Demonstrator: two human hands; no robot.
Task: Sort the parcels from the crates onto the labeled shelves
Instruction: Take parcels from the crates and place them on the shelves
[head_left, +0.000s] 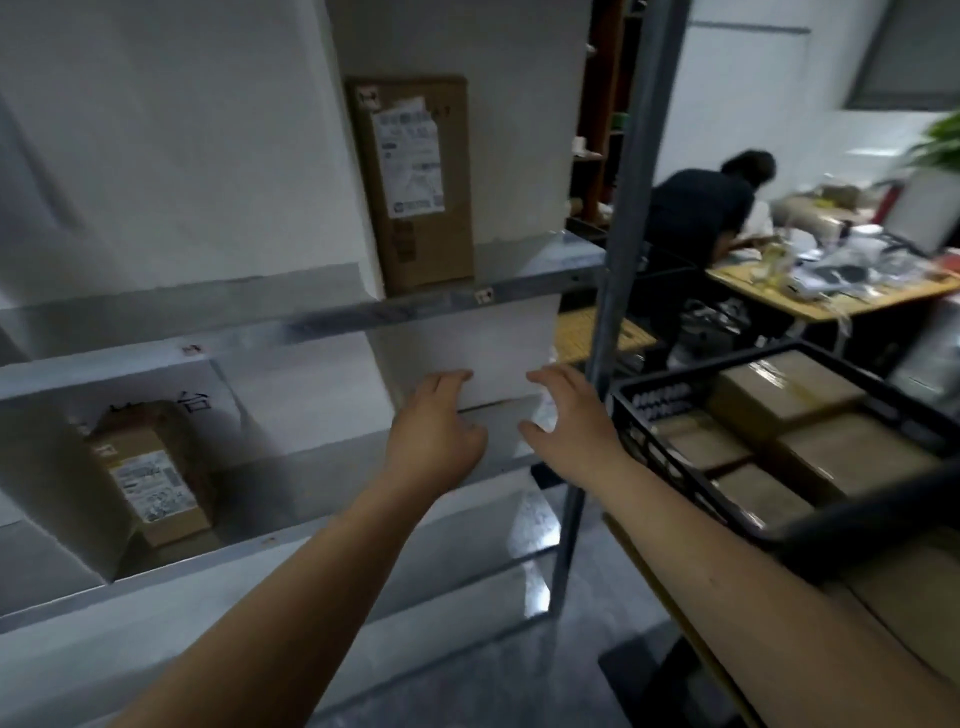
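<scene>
Our hands: we reach both bare arms forward toward the middle shelf (291, 452) of a grey metal rack. The left hand (436, 441) and right hand (569, 431) are near each other but apart, fingers spread and relaxed, holding nothing.
Where the parcels lie: the black crate (675, 410) sits to our right, just beside the right forearm. From the hands, the crate lies to the right and slightly toward us.
Nearer hand: the right hand is plainly closer to the crate; we judge it would get there first, with the left crossing over.
Parcels in crate: we count about five brown cardboard parcels (779, 395) packed close together, tops up, wrapped in clear tape. The near corner is cut off by the crate rim, so more may be hidden.
Parcels on shelves: two. A tall parcel (415, 182) stands upright on the upper shelf (519, 291), long axis vertical, printed label facing us. A smaller parcel (150, 478) sits on the middle shelf far to the left, tilted, label facing us.
Shelf labels: small tags (484, 296) are stuck on the shelf edges; the print is too blurred to read.
Shelf spot ahead: we see no parcel on the shelf in front of our hands.
Background: another person (701, 208) bends over a cluttered desk (831, 291) beyond the rack post.
</scene>
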